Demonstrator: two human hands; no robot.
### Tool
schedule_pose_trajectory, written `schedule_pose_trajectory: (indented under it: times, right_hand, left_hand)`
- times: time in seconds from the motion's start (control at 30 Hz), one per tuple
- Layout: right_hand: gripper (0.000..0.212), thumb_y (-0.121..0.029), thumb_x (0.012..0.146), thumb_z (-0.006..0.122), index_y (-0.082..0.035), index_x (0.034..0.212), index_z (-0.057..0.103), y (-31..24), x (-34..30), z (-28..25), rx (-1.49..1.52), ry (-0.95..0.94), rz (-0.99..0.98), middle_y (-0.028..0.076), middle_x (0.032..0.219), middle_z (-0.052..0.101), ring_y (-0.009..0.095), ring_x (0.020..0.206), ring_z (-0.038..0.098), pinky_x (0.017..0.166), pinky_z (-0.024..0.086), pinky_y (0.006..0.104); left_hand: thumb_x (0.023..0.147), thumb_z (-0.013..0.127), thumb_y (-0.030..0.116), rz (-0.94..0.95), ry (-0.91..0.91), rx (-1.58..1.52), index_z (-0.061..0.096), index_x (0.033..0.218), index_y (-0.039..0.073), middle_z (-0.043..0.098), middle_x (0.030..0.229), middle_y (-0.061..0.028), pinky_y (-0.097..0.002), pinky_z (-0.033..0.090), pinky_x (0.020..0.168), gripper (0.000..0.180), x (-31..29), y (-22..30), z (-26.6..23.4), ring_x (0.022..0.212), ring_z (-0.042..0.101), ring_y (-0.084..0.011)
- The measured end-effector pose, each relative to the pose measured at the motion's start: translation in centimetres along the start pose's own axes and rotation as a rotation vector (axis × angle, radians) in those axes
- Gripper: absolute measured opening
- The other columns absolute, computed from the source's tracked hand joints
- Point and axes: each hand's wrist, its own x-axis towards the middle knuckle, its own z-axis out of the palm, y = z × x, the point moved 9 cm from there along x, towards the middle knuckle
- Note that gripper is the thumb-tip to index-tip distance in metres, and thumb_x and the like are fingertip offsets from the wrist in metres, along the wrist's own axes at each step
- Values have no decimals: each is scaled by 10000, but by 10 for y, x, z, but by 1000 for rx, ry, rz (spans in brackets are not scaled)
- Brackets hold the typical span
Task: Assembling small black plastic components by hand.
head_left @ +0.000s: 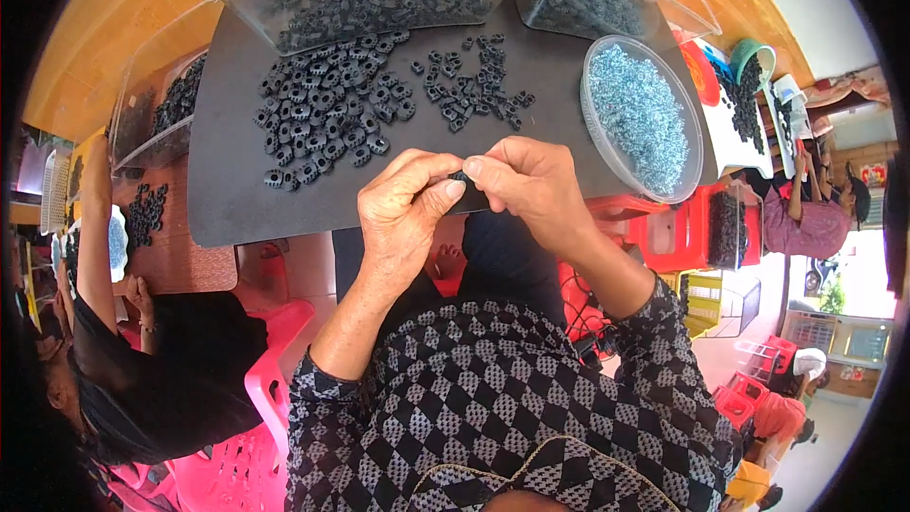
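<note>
Part (459,175), small and dark, is pinched by left hand (406,201) and right hand (527,180) above the smooth desk's (227,152) near edge; holed black blocks (327,109) lie far left, glassy blue bits (640,118) far right.

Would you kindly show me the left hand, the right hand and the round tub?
left hand (400,199), head view: its middle.
right hand (534,182), head view: its middle.
round tub (696,147), head view: its rim, right side.

left hand (403,199): thumb-index pinch | right hand (533,185): same | fingertips (472,167) close together | left forearm (358,318), right forearm (611,270): bare, angled inward
</note>
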Motion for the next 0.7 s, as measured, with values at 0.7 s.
schedule_pose_trajectory:
  times: [0.7]
  right_hand:
    - [109, -50, 787, 640, -24, 892, 639, -44, 5, -65, -1082, 517, -670, 145, 787, 602, 334, 734, 605, 639, 483, 391]
  left_hand:
    - [816, 678, 31, -172, 73, -301, 647, 986, -36, 661, 836, -84, -219, 485, 625, 185, -6, -20, -1, 684, 589, -113]
